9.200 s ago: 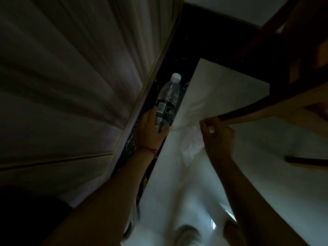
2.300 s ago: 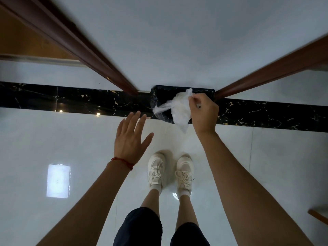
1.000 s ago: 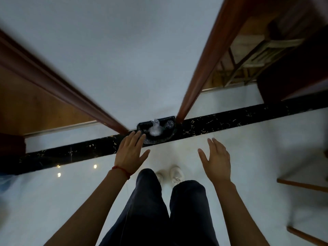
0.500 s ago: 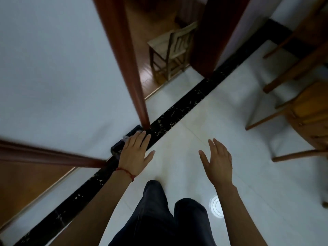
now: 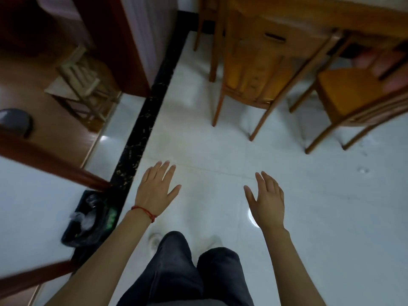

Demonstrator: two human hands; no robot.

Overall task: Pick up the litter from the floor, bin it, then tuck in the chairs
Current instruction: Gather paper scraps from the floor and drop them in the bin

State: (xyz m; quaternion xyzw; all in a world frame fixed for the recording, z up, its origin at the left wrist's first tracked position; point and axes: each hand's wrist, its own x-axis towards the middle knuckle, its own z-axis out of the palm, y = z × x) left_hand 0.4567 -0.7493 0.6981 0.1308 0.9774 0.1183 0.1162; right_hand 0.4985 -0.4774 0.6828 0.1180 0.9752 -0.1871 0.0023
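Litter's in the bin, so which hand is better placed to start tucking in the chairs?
Probably the right hand: open, empty and on the side of both wooden chairs by the table. The left hand, also open, is nearer the bin.

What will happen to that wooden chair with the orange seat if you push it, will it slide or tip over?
The nearer chair would probably slide easily: its thin legs stand on glossy white floor tiles that reflect light. Pushed high on the backrest it might tilt, since the legs look slim and tall. It looks solid wood, so likely stiff and fairly heavy. Both hands, left and right, are free.
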